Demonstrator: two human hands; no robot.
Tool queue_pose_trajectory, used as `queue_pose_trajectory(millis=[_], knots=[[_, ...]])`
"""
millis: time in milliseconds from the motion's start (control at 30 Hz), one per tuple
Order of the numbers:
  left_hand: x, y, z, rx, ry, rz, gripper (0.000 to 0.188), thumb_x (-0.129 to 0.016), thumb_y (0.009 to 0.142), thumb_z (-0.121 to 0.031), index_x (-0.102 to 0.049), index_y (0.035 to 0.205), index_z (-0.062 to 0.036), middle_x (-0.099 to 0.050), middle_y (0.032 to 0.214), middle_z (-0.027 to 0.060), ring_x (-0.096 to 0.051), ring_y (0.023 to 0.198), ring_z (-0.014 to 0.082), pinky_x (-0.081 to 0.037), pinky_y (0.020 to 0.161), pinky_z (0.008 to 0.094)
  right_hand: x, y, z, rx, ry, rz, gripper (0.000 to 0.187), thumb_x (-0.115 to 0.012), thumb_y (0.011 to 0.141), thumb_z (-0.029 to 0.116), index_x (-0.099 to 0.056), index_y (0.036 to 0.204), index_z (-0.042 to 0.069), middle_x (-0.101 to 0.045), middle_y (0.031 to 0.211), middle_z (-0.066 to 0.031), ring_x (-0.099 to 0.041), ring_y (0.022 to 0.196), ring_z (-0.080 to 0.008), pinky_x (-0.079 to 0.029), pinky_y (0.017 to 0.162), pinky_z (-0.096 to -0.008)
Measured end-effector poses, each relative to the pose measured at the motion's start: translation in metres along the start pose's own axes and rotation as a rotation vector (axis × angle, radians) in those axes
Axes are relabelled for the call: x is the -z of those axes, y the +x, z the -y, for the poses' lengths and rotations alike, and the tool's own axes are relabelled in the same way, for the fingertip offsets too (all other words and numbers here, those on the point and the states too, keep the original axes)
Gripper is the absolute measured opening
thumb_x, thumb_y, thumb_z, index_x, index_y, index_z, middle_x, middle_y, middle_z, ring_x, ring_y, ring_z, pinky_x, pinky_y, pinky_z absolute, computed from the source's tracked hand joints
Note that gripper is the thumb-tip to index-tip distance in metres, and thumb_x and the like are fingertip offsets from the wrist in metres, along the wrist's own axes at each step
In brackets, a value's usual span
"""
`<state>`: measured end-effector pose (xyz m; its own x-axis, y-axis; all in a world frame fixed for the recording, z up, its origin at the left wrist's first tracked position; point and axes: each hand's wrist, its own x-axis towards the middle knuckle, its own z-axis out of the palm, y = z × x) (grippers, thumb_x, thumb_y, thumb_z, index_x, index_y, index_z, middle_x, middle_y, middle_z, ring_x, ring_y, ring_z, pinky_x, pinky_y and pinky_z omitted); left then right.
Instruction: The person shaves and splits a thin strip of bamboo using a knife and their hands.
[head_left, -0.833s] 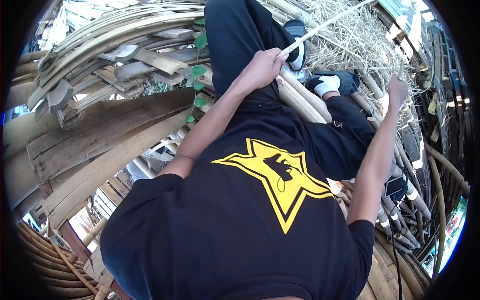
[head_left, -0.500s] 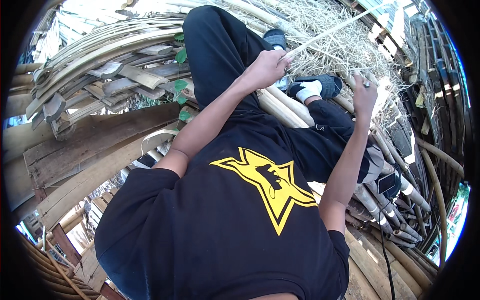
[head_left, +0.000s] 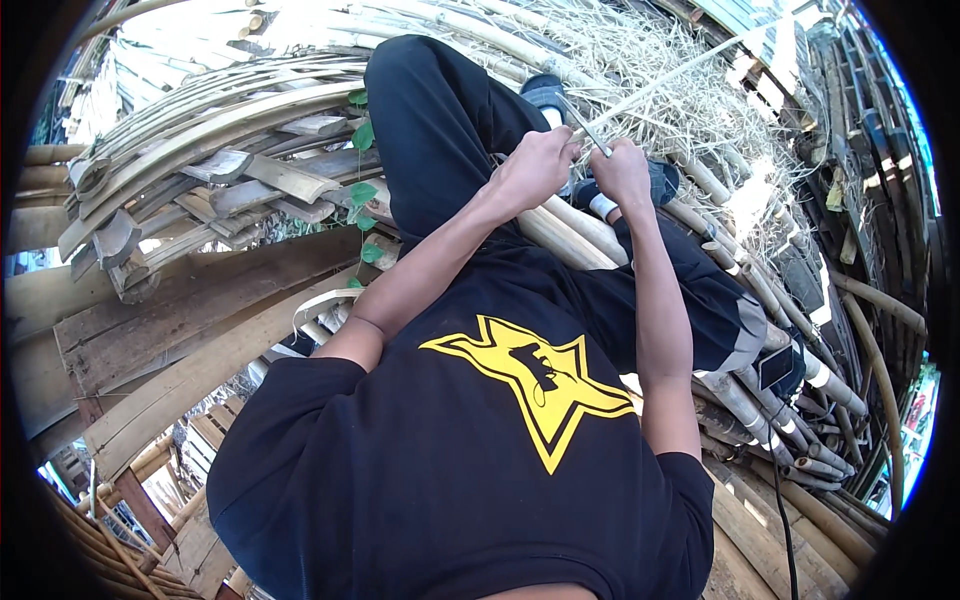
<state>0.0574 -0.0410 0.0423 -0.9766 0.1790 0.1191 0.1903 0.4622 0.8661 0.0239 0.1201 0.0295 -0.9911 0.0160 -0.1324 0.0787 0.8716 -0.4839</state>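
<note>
My left hand (head_left: 540, 170) is closed around the near end of a long, thin bamboo strip (head_left: 692, 77). The strip slants up and away to the far right. Close beside it, my right hand (head_left: 622, 172) is closed on a knife, its handle hidden in the fist. The narrow grey blade (head_left: 589, 131) points up and left, crossing the strip just beyond my left fingers. Whether the edge touches the strip I cannot make out. Both hands are above my lower legs, near my sandalled feet.
Pale shavings (head_left: 650, 125) cover the ground beyond my feet. Split bamboo pieces (head_left: 270, 175) are stacked at the left, with a green vine (head_left: 362, 195) beside them. Bamboo poles (head_left: 735, 400) lie at the right, near a dark phone-like device (head_left: 775, 367) and a black cable (head_left: 785, 530).
My right hand has swung in leftward from the far right and now sits beside my left hand, with the blade at the strip. My left hand keeps its hold, slightly lower.
</note>
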Motion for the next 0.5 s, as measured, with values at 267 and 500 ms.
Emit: queue_pose_trajectory(millis=[267,500], knots=[[0.007,-0.015,0.009,0.090,0.017,0.025,0.023,-0.051,0.093,-0.018,-0.059,0.086,0.0018,-0.055,0.064,0.0191,-0.055,0.057,0.0281,-0.042,0.054,0.0367,0.023,0.046,-0.112,-0.385,0.079,-0.232,0.041,-0.055,0.076,0.029,-0.066,0.089,-0.008,-0.063,0.093,-0.0317,-0.062,0.090,-0.0430,-0.048,0.083,-0.0454],[0.024,-0.007,0.013,0.121,-0.017,-0.047,0.023,-0.051,0.094,-0.018,-0.059,0.087,0.0025,-0.054,0.061,0.0158,-0.050,0.052,0.0216,-0.040,0.052,0.0347,0.043,-0.006,-0.084,-0.115,0.065,-0.111,0.041,-0.057,0.084,0.033,-0.064,0.070,-0.005,-0.061,0.065,-0.0246,-0.062,0.068,-0.0389,-0.046,0.068,-0.0452]])
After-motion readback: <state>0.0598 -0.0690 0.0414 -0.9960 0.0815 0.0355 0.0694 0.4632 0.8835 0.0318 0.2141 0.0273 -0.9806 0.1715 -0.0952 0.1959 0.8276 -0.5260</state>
